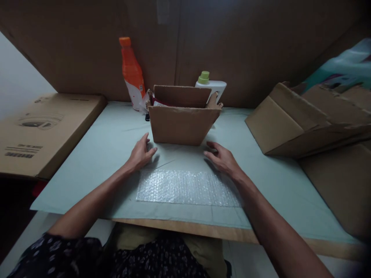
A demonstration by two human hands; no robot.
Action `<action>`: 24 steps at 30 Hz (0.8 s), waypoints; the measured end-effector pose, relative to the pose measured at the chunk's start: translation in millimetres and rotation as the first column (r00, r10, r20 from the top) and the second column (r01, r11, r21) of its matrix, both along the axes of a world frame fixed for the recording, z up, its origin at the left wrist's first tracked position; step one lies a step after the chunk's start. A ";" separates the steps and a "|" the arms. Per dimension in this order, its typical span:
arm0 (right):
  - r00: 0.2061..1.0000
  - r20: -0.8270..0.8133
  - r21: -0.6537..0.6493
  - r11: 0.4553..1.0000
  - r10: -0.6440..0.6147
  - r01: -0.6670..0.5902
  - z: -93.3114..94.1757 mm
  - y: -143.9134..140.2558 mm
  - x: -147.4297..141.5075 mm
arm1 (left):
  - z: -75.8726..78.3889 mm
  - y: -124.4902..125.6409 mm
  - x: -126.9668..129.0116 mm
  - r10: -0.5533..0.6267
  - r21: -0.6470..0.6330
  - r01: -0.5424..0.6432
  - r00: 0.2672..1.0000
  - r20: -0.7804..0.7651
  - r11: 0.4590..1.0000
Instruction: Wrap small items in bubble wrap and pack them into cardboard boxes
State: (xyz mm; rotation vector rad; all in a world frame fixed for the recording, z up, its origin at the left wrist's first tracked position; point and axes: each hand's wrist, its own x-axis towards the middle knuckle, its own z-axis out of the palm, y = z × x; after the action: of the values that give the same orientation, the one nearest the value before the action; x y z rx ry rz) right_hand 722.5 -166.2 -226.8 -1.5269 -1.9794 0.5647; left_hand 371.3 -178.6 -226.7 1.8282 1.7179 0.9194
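An open cardboard box (182,124) stands in the middle of the table, flaps up, with something dark red and white showing inside at its left. My left hand (141,153) rests flat on the pale green table cover, just left of the box's front corner, fingers spread. My right hand (220,158) lies on the cover at the box's front right, fingers apart, holding nothing. A sheet of clear bubble wrap (187,188) lies flat between my forearms, in front of the box.
An orange drink bottle (131,73) and a white bottle with a green cap (211,85) stand behind the box. A large flat printed carton (40,131) lies at the left. Folded cardboard boxes (307,119) pile up at the right. The pale green table cover (110,143) ends near my lap.
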 end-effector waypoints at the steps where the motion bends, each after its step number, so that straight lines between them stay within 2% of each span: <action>1: 0.997 0.070 -0.006 1.000 0.011 -0.011 -0.6 -14.4 14.4 | 0.7 -18.7 -8.5 -0.010 0.000 0.010 0.994 -0.109 1.000; 2: 0.992 0.125 -0.012 1.000 0.021 -0.019 -1.6 -29.2 29.2 | 1.3 -38.1 -16.6 -0.035 0.005 0.037 0.977 -0.210 0.999; 6: 0.963 0.270 -0.061 0.998 0.013 0.003 -3.7 -80.6 70.9 | 1.9 -101.1 -31.7 -0.101 -0.042 0.092 0.914 -0.394 0.995; 8: 0.954 0.299 -0.078 0.997 0.010 0.014 1.0 -98.7 72.4 | 1.7 -115.8 -27.6 -0.151 -0.085 0.126 0.885 -0.440 0.988; 10: 0.959 0.281 -0.073 0.997 0.019 0.002 10.6 -114.1 62.5 | 3.3 -120.3 -21.3 -0.187 -0.110 0.154 0.879 -0.438 0.982; 13: 0.980 0.193 -0.133 0.991 0.038 -0.013 28.1 -140.3 39.4 | 13.6 -114.7 -19.2 -0.196 -0.111 0.165 0.897 -0.397 0.980; 16: 1.000 0.010 -0.245 0.969 0.024 -0.021 34.4 -176.9 15.9 | 34.7 -97.7 -27.3 -0.118 -0.078 0.097 0.937 -0.329 0.992; 18: 0.982 -0.188 -0.307 0.951 -0.020 -0.039 26.9 -205.5 -0.8 | 50.3 -79.7 -28.9 -0.040 0.009 0.045 0.948 -0.315 0.999; 20: 0.913 -0.400 -0.366 0.927 -0.081 -0.078 11.5 -233.0 -18.8 | 62.0 -58.0 -20.1 -0.013 0.140 0.060 0.948 -0.319 0.988; 22: 0.834 -0.539 -0.408 0.903 -0.122 -0.132 -6.2 -254.8 -35.9 | 67.1 -35.4 0.9 -0.061 0.250 0.156 0.935 -0.350 0.956; 24: 0.802 -0.582 -0.429 0.888 -0.132 -0.165 -21.2 -268.2 -49.1 | 65.4 -14.5 29.9 -0.167 0.285 0.318 0.878 -0.447 0.904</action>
State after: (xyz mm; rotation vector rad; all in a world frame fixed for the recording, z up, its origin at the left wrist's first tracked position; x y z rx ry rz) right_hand 673.4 -434.4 -248.0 -1.3401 -1.4087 1.4216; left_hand 401.2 -193.0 -161.3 2.5706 1.5591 0.8092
